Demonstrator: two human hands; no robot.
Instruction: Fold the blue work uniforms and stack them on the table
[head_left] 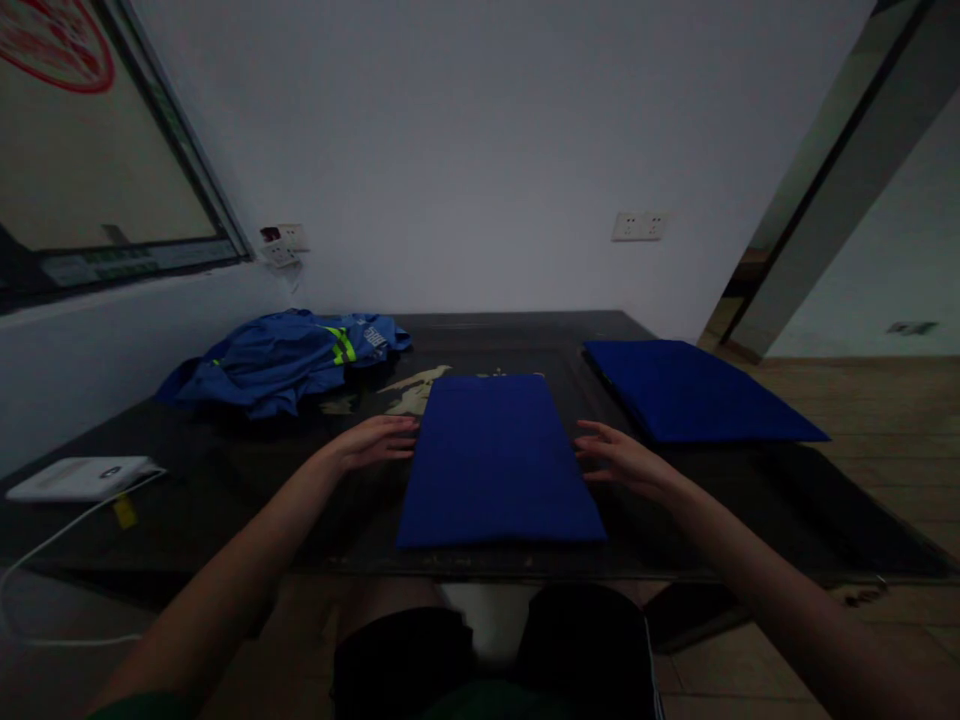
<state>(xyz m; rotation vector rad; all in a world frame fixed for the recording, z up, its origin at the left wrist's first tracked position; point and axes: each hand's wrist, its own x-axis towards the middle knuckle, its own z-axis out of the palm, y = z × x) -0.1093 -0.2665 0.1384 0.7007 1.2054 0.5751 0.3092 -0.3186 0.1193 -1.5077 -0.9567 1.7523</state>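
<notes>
A flat blue rectangular piece (499, 460), which looks like a folded cloth or a folder, lies in front of me near the table's front edge. My left hand (377, 441) is beside its left edge, fingers stretched out and holding nothing. On the opposite side, my right hand (611, 458) hovers close to the right edge with its fingers apart. Whether the left fingertips touch the blue piece I cannot tell; a small gap shows at the right. Another flat blue piece (697, 390) of the same colour rests farther right on the table.
The dark table (517, 335) has a worn pale patch (416, 390). A crumpled blue garment (292, 355) with yellow-green stripes lies at the back left. At the left edge is a white power bank (82, 479) with a white cable (56, 535). Wall sockets (639, 226) are behind.
</notes>
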